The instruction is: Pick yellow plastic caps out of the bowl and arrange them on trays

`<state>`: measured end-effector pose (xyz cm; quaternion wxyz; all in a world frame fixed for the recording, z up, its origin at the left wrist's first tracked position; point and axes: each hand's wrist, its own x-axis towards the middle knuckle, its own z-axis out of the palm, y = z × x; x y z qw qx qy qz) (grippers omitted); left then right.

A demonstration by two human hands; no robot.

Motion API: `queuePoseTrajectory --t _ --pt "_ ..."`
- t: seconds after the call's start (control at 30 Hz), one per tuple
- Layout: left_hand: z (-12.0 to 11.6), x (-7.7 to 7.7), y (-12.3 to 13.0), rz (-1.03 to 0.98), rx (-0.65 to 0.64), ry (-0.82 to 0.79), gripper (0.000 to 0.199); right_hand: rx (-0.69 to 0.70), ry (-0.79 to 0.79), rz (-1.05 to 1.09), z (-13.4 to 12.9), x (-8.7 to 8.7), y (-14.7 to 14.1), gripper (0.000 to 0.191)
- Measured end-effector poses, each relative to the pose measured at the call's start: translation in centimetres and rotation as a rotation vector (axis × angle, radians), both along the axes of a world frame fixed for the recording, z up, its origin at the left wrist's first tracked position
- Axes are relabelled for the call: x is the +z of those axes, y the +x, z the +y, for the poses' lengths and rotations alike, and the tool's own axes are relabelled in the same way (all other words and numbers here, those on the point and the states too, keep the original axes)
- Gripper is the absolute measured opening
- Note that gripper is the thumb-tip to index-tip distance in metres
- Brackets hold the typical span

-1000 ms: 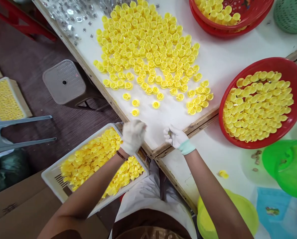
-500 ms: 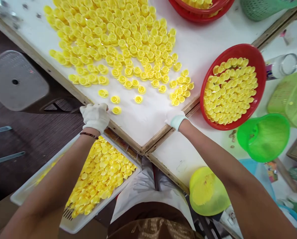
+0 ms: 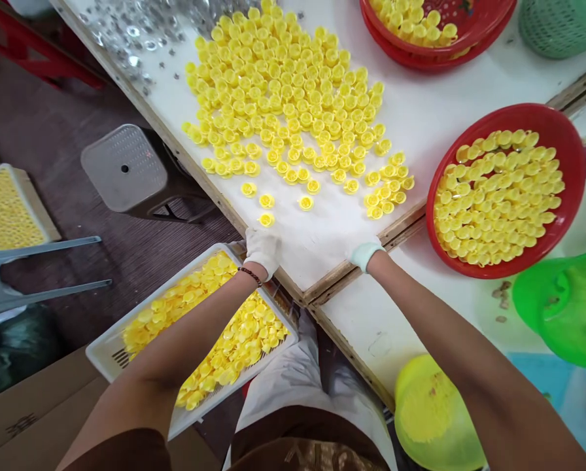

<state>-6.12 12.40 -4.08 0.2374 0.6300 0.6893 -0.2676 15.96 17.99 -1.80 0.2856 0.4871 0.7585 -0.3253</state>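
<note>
The white worktop (image 3: 420, 118) carried a broad spread of yellow caps (image 3: 283, 98) across its middle, thinning to a few loose ones toward the near edge. To the right sat a red basin (image 3: 565, 140) heaped with more caps, and a green bowl (image 3: 562, 307) lay near it. Below the worktop's edge, a white crate (image 3: 106, 350) on the person's lap side held a further pile. The left hand (image 3: 262, 250), gloved in white, rested at the near edge just beside a single yellow cap (image 3: 266, 220). The right hand (image 3: 364, 252), also gloved, lay on bare worktop, apart from the caps. Whether either hand's fingers were open or closed could not be told.
</note>
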Motion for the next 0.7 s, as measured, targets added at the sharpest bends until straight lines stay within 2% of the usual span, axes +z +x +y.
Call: queuePoseTrajectory --t 0.1,0.17,0.27,0.33,0.37,0.43,0.53,0.6,0.63,0.7 --pt "0.0 0.0 0.3 0.022 -0.012 0.002 0.021 -0.026 -0.042 0.061 -0.8 1.5 2.9 0.026" --pt "-0.2 0.4 0.3 0.032 -0.032 0.005 0.022 -0.121 -0.064 0.207 -2.4 3.0 6.4 0.027" --pt "-0.9 1.6 0.7 -0.001 0.006 0.032 0.023 -0.377 -0.091 0.467 -6.9 5.4 13.9 0.027" --pt "-2.2 3.0 2.6 -0.137 0.073 0.072 0.025 -0.524 -0.109 0.514 -11.4 7.0 19.5 0.028" --pt "-3.4 3.8 4.4 -0.255 0.099 0.084 0.026 -0.578 -0.114 0.502 -14.0 7.7 22.2 0.028" --pt "-6.9 5.7 9.9 -0.558 0.094 0.076 0.022 -0.661 -0.11 0.464 -19.4 8.7 27.0 0.026" --pt "-13.9 7.8 21.0 -1.025 -0.017 0.013 0.016 -0.731 -0.078 0.348 -27.1 8.9 31.9 0.024" --pt "-18.0 8.2 27.5 -1.265 -0.134 -0.043 0.016 -0.751 -0.015 0.285 -31.4 8.7 33.6 0.021" --pt "-19.4 8.0 29.7 -1.328 -0.181 -0.053 0.018 -0.758 0.025 0.27 -33.2 8.6 34.1 0.022" --pt "-20.1 7.1 31.6 -1.31 -0.235 0.02 0.021 -0.796 0.111 0.259 -36.5 8.7 35.0 0.037"
